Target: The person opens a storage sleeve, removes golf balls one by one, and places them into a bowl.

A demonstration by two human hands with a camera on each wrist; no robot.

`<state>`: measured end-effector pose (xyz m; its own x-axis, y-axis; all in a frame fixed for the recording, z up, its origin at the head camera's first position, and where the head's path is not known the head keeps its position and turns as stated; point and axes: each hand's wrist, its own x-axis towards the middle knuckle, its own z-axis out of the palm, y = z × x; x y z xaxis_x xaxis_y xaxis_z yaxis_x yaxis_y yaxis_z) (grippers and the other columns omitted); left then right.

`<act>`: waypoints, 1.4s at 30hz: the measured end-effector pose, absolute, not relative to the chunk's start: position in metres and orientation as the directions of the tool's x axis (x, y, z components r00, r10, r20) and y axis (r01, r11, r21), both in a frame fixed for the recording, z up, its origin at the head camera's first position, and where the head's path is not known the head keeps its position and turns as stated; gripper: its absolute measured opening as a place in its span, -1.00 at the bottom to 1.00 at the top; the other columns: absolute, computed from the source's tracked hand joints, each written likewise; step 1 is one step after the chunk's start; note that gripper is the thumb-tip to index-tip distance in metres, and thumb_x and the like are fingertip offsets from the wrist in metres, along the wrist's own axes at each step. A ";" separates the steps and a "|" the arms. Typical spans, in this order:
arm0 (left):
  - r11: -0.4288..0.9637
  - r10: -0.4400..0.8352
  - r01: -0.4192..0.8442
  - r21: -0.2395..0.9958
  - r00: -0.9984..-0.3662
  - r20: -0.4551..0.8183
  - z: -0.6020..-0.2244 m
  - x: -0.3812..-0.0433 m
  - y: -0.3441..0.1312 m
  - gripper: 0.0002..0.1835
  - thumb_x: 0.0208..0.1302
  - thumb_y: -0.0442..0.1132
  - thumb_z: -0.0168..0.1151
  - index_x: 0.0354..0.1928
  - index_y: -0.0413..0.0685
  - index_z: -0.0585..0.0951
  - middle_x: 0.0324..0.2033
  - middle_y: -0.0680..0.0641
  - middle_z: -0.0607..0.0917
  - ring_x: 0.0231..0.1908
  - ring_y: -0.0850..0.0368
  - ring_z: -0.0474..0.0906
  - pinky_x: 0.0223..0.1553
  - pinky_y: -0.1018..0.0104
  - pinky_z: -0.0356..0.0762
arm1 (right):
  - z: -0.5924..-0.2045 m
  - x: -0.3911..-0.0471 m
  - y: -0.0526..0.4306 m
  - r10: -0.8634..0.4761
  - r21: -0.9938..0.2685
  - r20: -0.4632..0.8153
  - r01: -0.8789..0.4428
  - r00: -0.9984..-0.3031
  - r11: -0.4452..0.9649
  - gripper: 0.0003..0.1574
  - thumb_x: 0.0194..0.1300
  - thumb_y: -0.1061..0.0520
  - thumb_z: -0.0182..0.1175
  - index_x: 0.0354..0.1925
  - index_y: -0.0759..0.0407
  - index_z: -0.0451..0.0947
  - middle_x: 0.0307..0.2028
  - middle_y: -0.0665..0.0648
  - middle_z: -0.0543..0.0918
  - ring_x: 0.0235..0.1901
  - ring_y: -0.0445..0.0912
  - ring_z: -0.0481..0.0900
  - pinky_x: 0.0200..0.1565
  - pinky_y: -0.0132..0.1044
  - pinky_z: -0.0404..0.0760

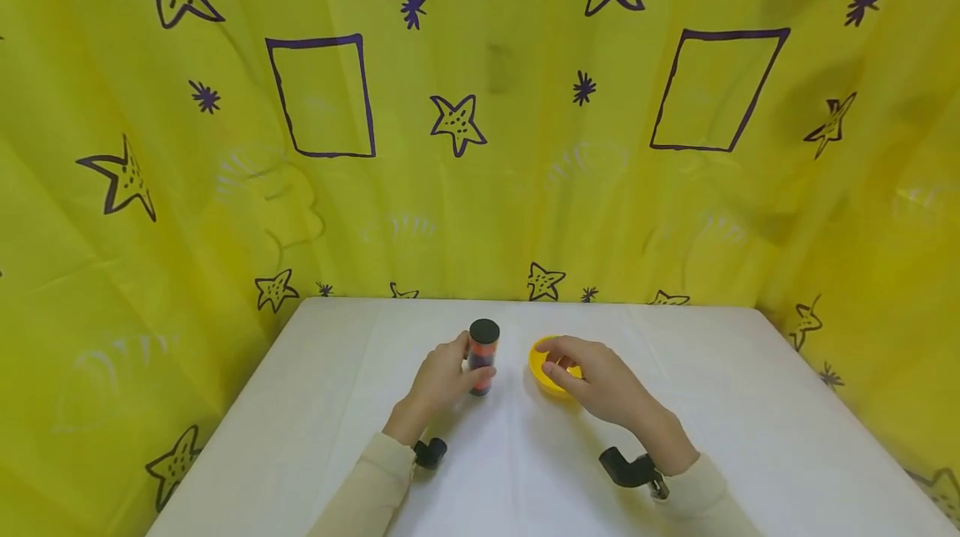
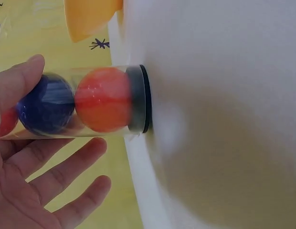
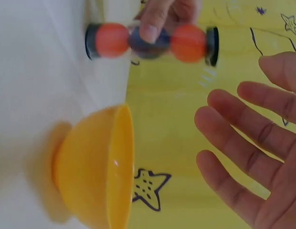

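A clear tube (image 1: 482,358) with black end caps stands upright near the middle of the table. Inside it, a dark blue ball (image 2: 47,103) sits between two orange-red balls. My left hand (image 1: 438,378) grips the tube from the left, thumb on one side and fingers on the other; the lower cap (image 2: 140,98) is at the tabletop. Right of the tube is a yellow bowl (image 3: 88,164), upright on the table. My right hand (image 1: 600,383) hovers over the bowl's rim with its fingers spread and relaxed, holding nothing. The bowl's inside is partly hidden by that hand in the head view.
A white-covered table (image 1: 337,412) lies under both hands. Yellow curtains (image 1: 480,212) with purple stars and rectangles hang behind it and along both sides. Black wrist mounts (image 1: 630,468) sit on both forearms.
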<state>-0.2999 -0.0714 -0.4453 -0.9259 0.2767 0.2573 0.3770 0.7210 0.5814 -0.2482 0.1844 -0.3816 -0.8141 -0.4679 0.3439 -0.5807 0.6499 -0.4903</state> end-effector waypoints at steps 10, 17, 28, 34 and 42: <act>0.763 0.414 0.521 0.382 -0.848 0.330 -0.433 -0.288 -0.063 -0.53 0.11 0.08 0.39 0.02 0.15 0.48 -0.23 0.12 0.64 -0.28 0.21 0.55 -0.23 0.26 0.53 | -0.388 -0.243 0.166 -0.368 -0.551 0.333 -0.496 -0.868 0.671 -0.55 0.28 -0.08 0.25 0.09 0.02 0.50 -0.30 -0.14 0.64 -0.35 -0.23 0.59 -0.23 -0.30 0.59; 0.764 0.495 0.584 0.274 -0.803 0.331 -0.418 -0.277 -0.054 -0.41 0.11 0.12 0.37 0.18 0.20 0.47 -0.17 0.06 0.57 -0.21 0.16 0.54 -0.18 0.22 0.56 | -0.388 -0.243 0.163 -0.306 -0.576 0.310 -0.434 -0.900 0.692 -0.39 0.26 -0.32 0.17 0.12 -0.02 0.45 -0.34 -0.09 0.62 -0.48 -0.25 0.52 -0.43 -0.41 0.49; 0.774 0.495 0.583 0.245 -0.800 0.339 -0.411 -0.269 -0.051 -0.43 0.17 0.11 0.32 0.23 0.31 0.45 -0.08 0.06 0.47 -0.09 0.14 0.38 -0.33 0.31 0.52 | -0.388 -0.243 0.164 -0.265 -0.557 0.328 -0.412 -0.907 0.721 -0.44 0.19 -0.32 0.23 -0.01 -0.02 0.48 -0.53 -0.08 0.53 -0.56 -0.21 0.43 -0.51 -0.39 0.43; 0.771 0.489 0.588 0.242 -0.792 0.365 -0.409 -0.268 -0.052 -0.43 0.15 0.17 0.30 0.21 0.31 0.46 -0.05 0.11 0.58 -0.07 0.15 0.44 -0.23 0.19 0.59 | -0.385 -0.243 0.168 -0.282 -0.596 0.305 -0.413 -0.910 0.689 -0.51 0.25 -0.26 0.21 -0.04 0.03 0.47 -0.52 -0.08 0.56 -0.53 -0.17 0.48 -0.48 -0.39 0.49; 0.766 0.455 0.575 0.287 -0.801 0.390 -0.410 -0.272 -0.053 -0.42 0.06 0.27 0.30 0.13 0.28 0.52 -0.09 0.16 0.61 -0.13 0.22 0.41 -0.24 0.29 0.56 | -0.382 -0.246 0.175 -0.323 -0.595 0.314 -0.450 -0.893 0.666 -0.55 0.31 -0.22 0.17 -0.03 0.05 0.46 -0.46 -0.05 0.59 -0.46 -0.15 0.51 -0.42 -0.40 0.52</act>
